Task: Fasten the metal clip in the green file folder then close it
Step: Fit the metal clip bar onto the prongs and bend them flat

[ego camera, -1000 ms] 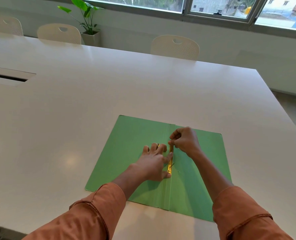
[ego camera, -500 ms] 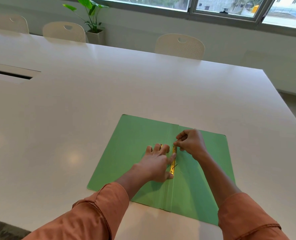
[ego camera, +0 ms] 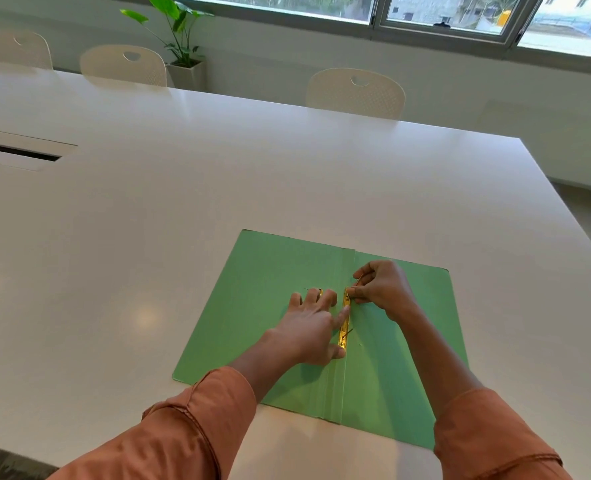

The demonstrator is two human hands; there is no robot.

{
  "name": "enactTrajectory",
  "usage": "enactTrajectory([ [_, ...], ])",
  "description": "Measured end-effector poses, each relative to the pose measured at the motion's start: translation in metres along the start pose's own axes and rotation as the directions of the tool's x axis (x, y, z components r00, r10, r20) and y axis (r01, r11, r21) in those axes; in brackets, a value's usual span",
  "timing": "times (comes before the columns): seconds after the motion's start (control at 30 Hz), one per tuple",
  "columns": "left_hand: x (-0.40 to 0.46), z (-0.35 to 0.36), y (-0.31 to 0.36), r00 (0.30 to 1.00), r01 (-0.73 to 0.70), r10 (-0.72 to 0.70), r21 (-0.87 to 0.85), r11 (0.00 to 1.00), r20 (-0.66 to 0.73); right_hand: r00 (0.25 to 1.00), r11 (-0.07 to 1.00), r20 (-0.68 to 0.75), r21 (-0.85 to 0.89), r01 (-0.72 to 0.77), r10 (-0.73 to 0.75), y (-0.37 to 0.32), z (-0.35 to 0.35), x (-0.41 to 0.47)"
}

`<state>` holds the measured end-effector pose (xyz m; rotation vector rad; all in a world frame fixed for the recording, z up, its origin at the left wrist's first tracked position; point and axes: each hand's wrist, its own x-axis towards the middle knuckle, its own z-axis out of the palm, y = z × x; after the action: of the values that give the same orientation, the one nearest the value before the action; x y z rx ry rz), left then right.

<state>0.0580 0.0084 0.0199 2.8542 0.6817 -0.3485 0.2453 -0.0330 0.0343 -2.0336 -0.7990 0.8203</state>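
The green file folder [ego camera: 259, 306] lies open and flat on the white table [ego camera: 217, 188], near its front edge. A gold metal clip [ego camera: 344, 327] runs along the folder's centre fold. My left hand [ego camera: 313, 329] lies flat with fingers spread on the left flap, its thumb and forefinger against the clip's side. My right hand [ego camera: 382, 289] pinches the clip's far end between thumb and forefinger. A small gold piece [ego camera: 319, 291] shows just beyond my left fingertips.
Three white chairs stand at the far side, one straight ahead [ego camera: 356, 91]. A potted plant [ego camera: 179, 46] stands by the wall under the windows. A cable slot [ego camera: 17, 152] is set in the table at the left. The table's right edge [ego camera: 564, 216] drops to the floor.
The camera has tilted and shifted a little. My right hand has shifted slightly along the clip's far end; my left hand stays pressed on the left flap.
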Motion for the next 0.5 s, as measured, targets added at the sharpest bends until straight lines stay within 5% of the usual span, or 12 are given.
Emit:
enactTrajectory([
  [0.37,-0.0001,-0.0030,-0.0013,1.000,-0.006,0.006,-0.001,1.000,0.023,0.987,0.944,-0.091,-0.315,0.096,-0.130,-0.0024,0.0054,-0.0005],
  [0.5,0.0001,-0.0033,-0.0010,1.000,-0.008,0.008,-0.005,1.000,0.028,0.983,0.943,-0.084,-0.305,0.133,-0.166,-0.0003,0.0031,-0.0006],
])
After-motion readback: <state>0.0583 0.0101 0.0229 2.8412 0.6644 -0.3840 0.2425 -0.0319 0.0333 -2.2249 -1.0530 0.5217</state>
